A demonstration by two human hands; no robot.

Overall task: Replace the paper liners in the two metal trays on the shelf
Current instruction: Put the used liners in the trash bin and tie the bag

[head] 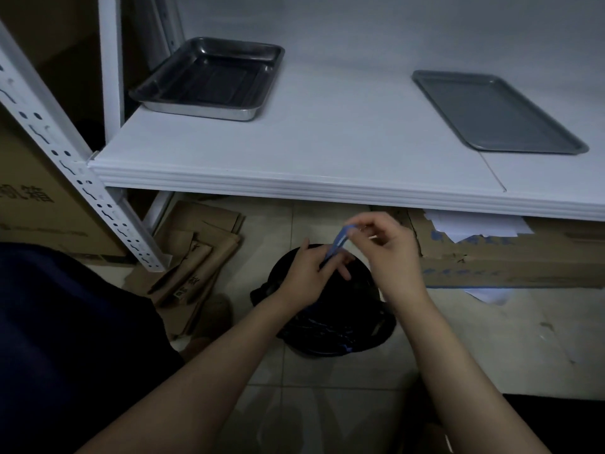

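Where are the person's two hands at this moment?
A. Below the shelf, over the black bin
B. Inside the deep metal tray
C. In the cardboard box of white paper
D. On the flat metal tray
A: the left hand and the right hand pinch a blue strip between them, below the shelf and above the black bin.

The left cardboard box (39, 204) shows printed characters ending in "箱"; other print is illegible.

Deep tray (209, 77), flat tray (497, 113) on shelf (327, 142)
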